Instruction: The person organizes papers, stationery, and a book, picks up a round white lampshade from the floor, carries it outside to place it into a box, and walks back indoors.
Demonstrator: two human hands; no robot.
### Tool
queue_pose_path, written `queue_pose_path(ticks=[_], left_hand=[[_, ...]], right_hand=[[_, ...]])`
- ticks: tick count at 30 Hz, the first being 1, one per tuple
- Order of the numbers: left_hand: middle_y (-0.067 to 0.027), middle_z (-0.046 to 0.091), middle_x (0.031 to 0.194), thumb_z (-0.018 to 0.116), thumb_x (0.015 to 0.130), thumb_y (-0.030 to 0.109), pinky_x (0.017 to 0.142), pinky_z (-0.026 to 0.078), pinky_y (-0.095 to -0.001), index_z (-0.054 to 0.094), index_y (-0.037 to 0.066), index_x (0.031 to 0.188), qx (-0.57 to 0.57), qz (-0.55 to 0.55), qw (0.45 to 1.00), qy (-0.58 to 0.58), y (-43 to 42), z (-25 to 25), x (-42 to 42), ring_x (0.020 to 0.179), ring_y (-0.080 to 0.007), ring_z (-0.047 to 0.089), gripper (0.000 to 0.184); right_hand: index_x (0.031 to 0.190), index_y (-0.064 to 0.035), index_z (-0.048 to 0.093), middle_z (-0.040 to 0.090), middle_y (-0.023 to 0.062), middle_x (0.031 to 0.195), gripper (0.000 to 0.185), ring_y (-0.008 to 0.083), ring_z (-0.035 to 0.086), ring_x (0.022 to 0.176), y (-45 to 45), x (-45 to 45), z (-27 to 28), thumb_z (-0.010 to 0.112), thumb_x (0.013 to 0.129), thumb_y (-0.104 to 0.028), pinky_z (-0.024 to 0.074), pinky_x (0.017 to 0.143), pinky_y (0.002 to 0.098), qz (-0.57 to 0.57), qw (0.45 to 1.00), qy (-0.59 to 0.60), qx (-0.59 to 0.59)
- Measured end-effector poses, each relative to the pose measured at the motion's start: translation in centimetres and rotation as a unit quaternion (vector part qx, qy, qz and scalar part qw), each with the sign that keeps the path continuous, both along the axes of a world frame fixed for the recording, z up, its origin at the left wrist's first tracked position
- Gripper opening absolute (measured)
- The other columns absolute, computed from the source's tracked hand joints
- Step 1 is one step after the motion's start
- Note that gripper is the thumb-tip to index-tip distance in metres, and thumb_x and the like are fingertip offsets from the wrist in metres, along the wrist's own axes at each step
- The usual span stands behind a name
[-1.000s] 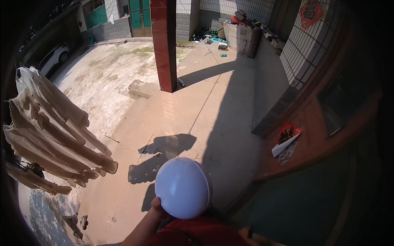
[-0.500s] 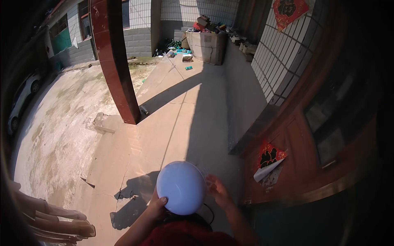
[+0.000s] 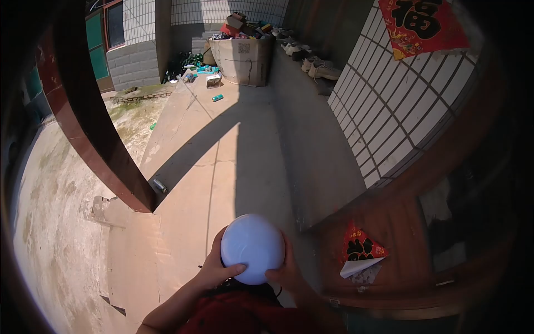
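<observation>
In front of my body I hold a smooth, pale blue-white globe [image 3: 253, 247], round and glossy, between both hands. My left hand [image 3: 217, 265] is wrapped round its left side, with the thumb lying across the lower front. On the opposite side my right hand [image 3: 287, 269] grips it, thumb pressed near the bottom edge. The globe's underside and most fingertips are hidden behind it. A short piece of black cord [image 3: 280, 291] shows just below, near the right hand; what it joins cannot be made out.
A dark red post [image 3: 100, 142] stands on the left, with a small can [image 3: 160, 186] at its foot. Ahead is a large heaped bin [image 3: 222, 61], with litter around it. Shoes [image 3: 320, 69] line a ledge; a wooden door [image 3: 384, 214] is at right.
My right hand has come in from beside the globe and now grips it. The left thumb has shifted along the front. The view has turned to the right.
</observation>
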State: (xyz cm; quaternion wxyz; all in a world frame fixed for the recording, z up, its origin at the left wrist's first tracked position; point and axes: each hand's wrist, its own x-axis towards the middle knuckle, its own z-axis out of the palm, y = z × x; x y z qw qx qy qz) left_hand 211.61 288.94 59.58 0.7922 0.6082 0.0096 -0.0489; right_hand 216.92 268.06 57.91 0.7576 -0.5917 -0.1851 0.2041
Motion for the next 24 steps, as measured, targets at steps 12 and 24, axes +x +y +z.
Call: queue_pose_path(ticks=[12, 24], left_hand=[[-0.0211, 0.016, 0.151, 0.076, 0.077, 0.024, 0.111, 0.023, -0.0473, 0.002, 0.01, 0.15, -0.059, -0.077, 0.995, -0.009, 10.7, 1.2, 40.5, 0.14, -0.0336, 0.021, 0.105], [-0.0191, 0.03, 0.145, 0.081, 0.071, 0.028, 0.109, 0.031, -0.0461, 0.014, 0.006, 0.146, 0.019, -0.047, 0.999, -0.001, 33.5, 0.2, 79.9, 0.134, -0.033, 0.034, 0.103]], right_hand=[[0.144, -0.0082, 0.016, 0.035, 0.0105, 0.138, 0.096, 0.0236, 0.034, 0.129, 7.5, 41.2, -2.6, 0.077, 0.074, -0.033, 0.0337, 0.104, 0.0449, -0.018, 0.986, 0.154, 0.067], [0.145, -0.0073, 0.013, 0.03, 0.0128, 0.14, 0.098, 0.0263, 0.032, 0.13, 31.9, 80.0, -1.1, 0.074, 0.071, -0.031, 0.0306, 0.107, 0.045, -0.039, 0.989, 0.135, 0.05]])
